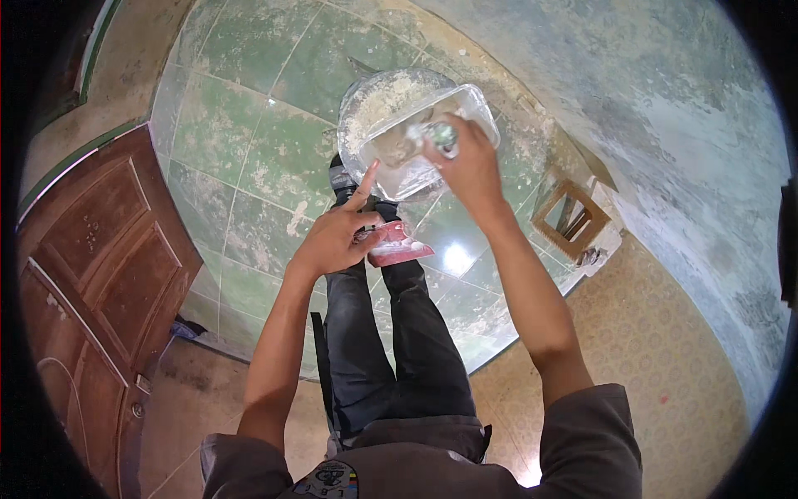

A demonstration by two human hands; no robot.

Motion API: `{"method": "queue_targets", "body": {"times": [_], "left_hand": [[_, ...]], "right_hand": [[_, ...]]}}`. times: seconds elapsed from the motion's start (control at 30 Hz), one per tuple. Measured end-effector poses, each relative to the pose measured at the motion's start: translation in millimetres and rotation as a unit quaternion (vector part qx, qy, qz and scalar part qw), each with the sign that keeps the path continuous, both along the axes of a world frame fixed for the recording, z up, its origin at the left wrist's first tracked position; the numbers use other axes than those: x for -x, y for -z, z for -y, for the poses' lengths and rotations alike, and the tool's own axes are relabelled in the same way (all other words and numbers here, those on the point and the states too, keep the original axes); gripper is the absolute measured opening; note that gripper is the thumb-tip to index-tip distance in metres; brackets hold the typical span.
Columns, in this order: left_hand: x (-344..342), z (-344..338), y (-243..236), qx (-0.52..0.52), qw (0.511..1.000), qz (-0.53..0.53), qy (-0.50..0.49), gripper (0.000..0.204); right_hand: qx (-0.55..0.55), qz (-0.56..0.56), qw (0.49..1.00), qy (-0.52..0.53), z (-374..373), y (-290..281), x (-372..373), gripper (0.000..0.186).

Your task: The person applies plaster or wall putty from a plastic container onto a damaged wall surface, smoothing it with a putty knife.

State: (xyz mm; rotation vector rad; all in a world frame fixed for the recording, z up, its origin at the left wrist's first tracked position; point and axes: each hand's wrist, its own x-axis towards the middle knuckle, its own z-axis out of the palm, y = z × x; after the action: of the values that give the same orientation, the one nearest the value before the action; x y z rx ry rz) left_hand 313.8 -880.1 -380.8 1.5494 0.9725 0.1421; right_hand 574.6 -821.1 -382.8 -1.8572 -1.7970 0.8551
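Observation:
My left hand [332,237] grips a red scraper [401,249] smeared with white, its index finger stretched out toward a rectangular plastic container [484,112]. The container rests over a round basin [370,100] that holds pale powder, and has greyish paste inside. My right hand [470,170] is closed on a white-smeared tool with a greenish part [436,137], held over the container. The tool's lower end is blurred and hard to make out.
I see dusty green floor tiles [249,141], a brown wooden door [116,266] at the left, a mottled blue-grey wall [682,125] at the right and a small wooden frame [544,220] beside it. My legs [357,324] reach toward the basin.

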Motion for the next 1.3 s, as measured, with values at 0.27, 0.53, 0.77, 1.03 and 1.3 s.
{"method": "queue_targets", "body": {"times": [0.27, 0.53, 0.77, 1.03, 1.3], "left_hand": [[1, 1, 3, -0.011, 1.000, 0.013, -0.005, 0.019], [1, -2, -2, -0.010, 1.000, -0.003, -0.009, 0.014], [-3, -4, -3, -0.024, 1.000, -0.011, -0.005, 0.016], [2, 7, 6, -0.057, 0.998, 0.001, -0.024, 0.020], [-1, -9, -8, 0.001, 0.999, -0.026, 0.024, 0.017]], "right_hand": [[-0.018, -0.025, 0.989, -0.143, 15, -2, 15, 0.038], [-0.074, 0.043, 0.995, -0.046, -8, -7, -15, 0.037], [-0.046, 0.030, 0.989, -0.137, 6, 6, -19, 0.038], [-0.036, 0.003, 0.988, -0.148, 20, -15, 12, 0.040], [-0.055, 0.130, 0.987, -0.077, -9, -10, -41, 0.038]]}}
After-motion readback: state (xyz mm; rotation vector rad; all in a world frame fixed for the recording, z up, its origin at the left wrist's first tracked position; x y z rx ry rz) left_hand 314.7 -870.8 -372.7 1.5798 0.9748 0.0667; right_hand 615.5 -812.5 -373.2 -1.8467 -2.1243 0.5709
